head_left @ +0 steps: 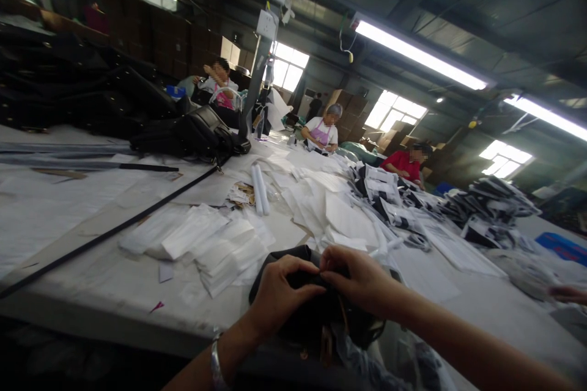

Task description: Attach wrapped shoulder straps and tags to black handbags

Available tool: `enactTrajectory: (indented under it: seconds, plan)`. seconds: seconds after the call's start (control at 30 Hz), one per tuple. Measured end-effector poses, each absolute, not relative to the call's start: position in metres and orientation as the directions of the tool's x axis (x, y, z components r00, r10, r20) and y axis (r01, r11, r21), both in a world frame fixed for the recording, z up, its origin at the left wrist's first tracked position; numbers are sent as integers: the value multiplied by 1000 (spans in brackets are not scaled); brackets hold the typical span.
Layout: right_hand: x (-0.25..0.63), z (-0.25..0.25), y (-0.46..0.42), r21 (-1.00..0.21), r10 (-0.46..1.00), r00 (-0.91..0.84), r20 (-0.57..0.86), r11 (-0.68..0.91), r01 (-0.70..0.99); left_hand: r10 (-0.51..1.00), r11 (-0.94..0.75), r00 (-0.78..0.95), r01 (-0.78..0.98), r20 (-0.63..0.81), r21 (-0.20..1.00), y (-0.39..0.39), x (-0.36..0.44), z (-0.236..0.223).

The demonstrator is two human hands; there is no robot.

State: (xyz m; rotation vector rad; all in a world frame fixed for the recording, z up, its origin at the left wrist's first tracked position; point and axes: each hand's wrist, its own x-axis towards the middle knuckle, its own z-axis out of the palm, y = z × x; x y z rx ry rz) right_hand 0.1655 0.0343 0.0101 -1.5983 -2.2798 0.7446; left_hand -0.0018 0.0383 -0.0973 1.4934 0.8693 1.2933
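A black bag sits at the table's front edge, right before me, with gold-coloured metal fittings and a tan strip on its near side. My left hand is closed on the bag's upper edge, thumb and fingertips pinching the black material. Close beside it, my right hand pinches the same edge, its fingertips almost meeting the left ones. Whatever small part lies between the fingertips is hidden. Clear plastic wrap lies against the bag's lower right side. A silver bangle circles my left wrist.
White paper sheets and two white rolls lie beyond the bag. Black bags are heaped at left, with a long black strap across the table. Wrapped pieces pile up at right. Several people work farther back; another person's hand shows at far right.
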Motion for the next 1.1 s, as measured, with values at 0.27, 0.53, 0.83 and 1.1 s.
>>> enactTrajectory:
  seconds: [0.27, 0.53, 0.83, 1.1]
  plan:
    - [171, -3, 34, -486, 966, -258, -2, 225, 845, 892, -382, 242, -46, 382, 923, 52, -7, -98]
    - [172, 16, 22, -309, 947, -302, -112, 256, 916, 683, -715, 537, 355, 495, 602, 50, -20, -72]
    - [166, 21, 21, -427, 968, -248, -33, 210, 879, 632, -629, 725, 273, 274, 727, 93, -40, -56]
    - [167, 14, 20, -613, 981, -145, -126, 38, 789, 796, -381, 541, 100, 271, 919, 78, -19, -87]
